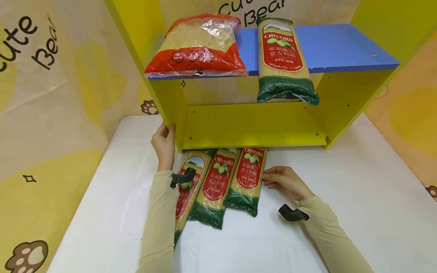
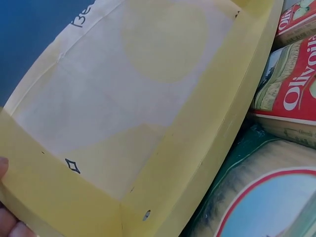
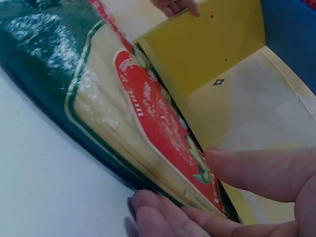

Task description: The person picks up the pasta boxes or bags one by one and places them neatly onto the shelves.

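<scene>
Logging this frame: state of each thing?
Red-trimmed bag: lying on blue shelf, no opening visible
Upper spaghetti pack: face up, overhanging shelf's front edge
Three lower spaghetti packs: face up, fanned on white table
Yellow rack: standing
Left hand: gripping rack's side panel
Right hand: at rightmost pack's edge, grip unclear

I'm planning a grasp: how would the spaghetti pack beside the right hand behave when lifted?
The spaghetti pack will probably stay fairly stiff lengthwise, since straight strands seem to show through. It may be slippery, as its wrapping shines. Its wrinkled green end looks likelier to flex.
</scene>
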A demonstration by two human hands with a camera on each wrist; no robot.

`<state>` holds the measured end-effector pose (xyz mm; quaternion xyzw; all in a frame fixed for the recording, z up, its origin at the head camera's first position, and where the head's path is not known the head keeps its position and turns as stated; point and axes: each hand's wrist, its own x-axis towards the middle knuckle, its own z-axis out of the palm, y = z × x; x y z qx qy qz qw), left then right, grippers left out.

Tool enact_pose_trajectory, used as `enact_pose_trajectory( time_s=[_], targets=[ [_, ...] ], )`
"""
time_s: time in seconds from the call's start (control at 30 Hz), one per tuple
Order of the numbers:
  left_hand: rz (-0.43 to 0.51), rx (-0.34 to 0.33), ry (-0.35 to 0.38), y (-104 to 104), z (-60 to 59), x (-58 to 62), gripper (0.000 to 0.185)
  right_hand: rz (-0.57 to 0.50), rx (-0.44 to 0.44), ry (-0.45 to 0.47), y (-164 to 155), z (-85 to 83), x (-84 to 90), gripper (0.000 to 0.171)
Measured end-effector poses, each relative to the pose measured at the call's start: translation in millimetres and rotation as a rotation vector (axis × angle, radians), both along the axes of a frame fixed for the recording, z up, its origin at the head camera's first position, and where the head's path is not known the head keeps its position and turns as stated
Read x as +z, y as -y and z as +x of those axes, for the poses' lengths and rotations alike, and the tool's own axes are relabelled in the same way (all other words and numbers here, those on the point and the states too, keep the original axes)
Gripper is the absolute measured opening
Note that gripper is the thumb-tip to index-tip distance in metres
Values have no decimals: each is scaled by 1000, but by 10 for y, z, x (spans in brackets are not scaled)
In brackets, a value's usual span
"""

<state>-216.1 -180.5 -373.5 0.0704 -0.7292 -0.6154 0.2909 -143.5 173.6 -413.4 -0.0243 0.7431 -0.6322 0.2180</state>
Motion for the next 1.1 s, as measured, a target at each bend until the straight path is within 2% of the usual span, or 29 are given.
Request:
enact_pose_trajectory(
  time_s=[0.53, 0.87, 1.1],
  targets=[
    [18, -34, 1, 21, -6, 6, 29, -18, -78, 45, 112, -25, -11, 47],
    [-24, 0, 5, 18, -13, 9, 28, -48, -99, 74, 161, -59, -15, 50],
    [-35, 9, 16, 23, -15, -3, 28, -111, -126, 120, 234, -80, -11, 42]
  ],
)
